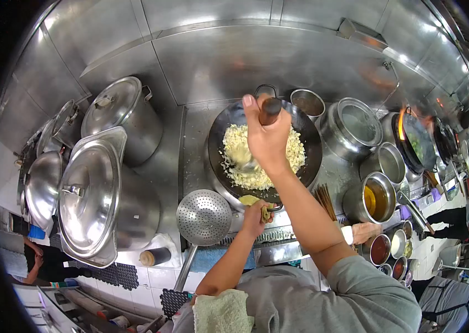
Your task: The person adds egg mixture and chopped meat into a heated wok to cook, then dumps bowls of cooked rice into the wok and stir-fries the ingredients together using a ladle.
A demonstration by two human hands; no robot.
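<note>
A black wok (315,155) holds a heap of pale yellow-white, finely chopped food (292,147). My right hand (267,133) is closed in a fist above it, around the wooden handle (270,108) of a cooking tool. That tool's metal head (242,157) is blurred and sits in the food, so I cannot tell whether it is a ladle or a turner. At the wok's near rim, my left hand (255,218) grips a yellow cloth (249,200) around the near handle. A perforated skimmer (204,217) lies just left of that hand.
Large lidded steel pots (91,194) crowd the left side. To the right stand steel pots (352,130), one with yellow liquid (376,201), and small seasoning bowls (379,250). A bamboo brush (324,201) stands near my right forearm. Flames (401,125) rise by another wok. Other people stand at both sides.
</note>
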